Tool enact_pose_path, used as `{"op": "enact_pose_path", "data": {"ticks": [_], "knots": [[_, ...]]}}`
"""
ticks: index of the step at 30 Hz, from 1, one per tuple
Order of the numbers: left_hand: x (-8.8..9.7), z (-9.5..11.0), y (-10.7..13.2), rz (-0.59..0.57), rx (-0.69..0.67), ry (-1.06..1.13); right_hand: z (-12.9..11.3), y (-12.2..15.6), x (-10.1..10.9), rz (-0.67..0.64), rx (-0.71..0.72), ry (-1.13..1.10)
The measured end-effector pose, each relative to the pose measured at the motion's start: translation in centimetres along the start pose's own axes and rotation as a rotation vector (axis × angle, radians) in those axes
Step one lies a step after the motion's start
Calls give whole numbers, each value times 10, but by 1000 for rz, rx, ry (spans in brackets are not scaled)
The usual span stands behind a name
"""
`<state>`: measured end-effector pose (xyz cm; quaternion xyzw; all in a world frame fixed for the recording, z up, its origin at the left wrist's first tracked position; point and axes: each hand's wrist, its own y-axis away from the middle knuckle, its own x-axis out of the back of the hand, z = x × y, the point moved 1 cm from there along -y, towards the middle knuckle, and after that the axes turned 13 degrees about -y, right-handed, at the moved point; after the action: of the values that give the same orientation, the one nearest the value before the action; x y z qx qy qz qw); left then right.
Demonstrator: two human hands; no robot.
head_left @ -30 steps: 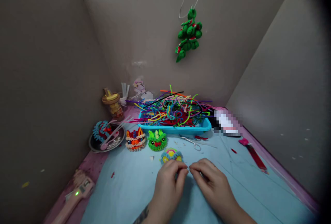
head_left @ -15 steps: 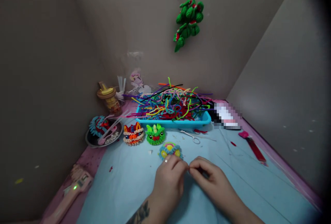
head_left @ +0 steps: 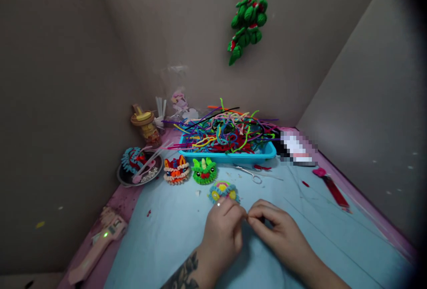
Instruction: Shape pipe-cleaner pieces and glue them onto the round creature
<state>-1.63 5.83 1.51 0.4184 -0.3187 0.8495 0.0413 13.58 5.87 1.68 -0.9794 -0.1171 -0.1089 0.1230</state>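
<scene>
Left hand [head_left: 224, 226] more knuckles-up than before

No txt, nos. or signs legible; print on cup [head_left: 150, 131] too blurry.

It's rather dim in here: the smooth grey partition wall [head_left: 60, 102] at frame left sinks into murk, while a pale sheen lies across the grey panel [head_left: 370, 160] at right. Soft shadow pools on the light-blue cloth [head_left: 160, 244] between the bare left hand [head_left: 222, 229] and bare right hand [head_left: 276, 229]. At lower left, a tiny green light [head_left: 106, 234] glows. Coarse pixels mask a flat whitish rectangle [head_left: 295, 148] at right; blackness rounds off the upper-right corner, and fine detail looks soft.
</scene>
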Motion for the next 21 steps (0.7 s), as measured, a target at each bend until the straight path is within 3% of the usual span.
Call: {"op": "enact_pose_path", "data": {"ticks": [6,10,16,21], "knots": [[-2,1,3,-15,39,-78,4,5,-4,2,201,160],[0,-1,2,-31,148,10,3,8,-6,20,336,287],[2,-4,-3,3,284,127,3,9,-4,94,393,359],[-3,-3,-1,-106,303,131,7,11,-2,57,404,457]]}}
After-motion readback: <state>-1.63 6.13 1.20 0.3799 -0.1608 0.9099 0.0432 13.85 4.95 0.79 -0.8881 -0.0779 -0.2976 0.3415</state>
